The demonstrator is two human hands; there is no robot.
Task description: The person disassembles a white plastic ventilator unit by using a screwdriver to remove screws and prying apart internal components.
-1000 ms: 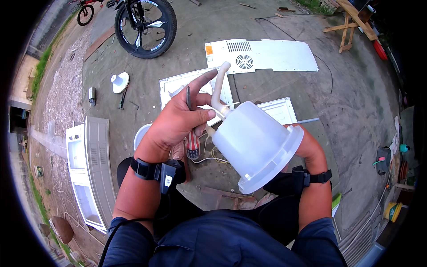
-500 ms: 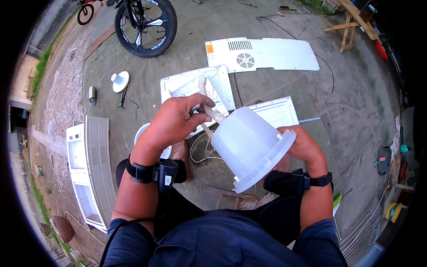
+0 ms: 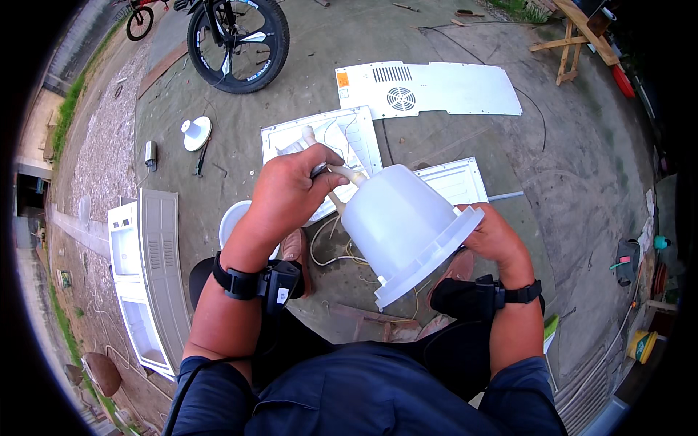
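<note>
The left hand [image 3: 302,182] is pinching the pale tub [image 3: 396,225]'s hose [image 3: 352,174], the right hand [image 3: 496,234] is gripping its rim [image 3: 432,261], and I'm spotting an orange label [image 3: 343,79] beyond it.

A single wide fisheye camera, the left of a pair worn on the person's head, is looking steeply down and somewhat forward. It is catching the person's bare left hand [image 3: 294,183] and bare right hand [image 3: 498,236] from close above, near the middle. The dark blue cloth shirt [image 3: 363,396] is filling the lower edge, the black-tyred bicycle wheel [image 3: 230,42] is appearing farther off at the top, and straight edges are bending toward the rim.
</note>
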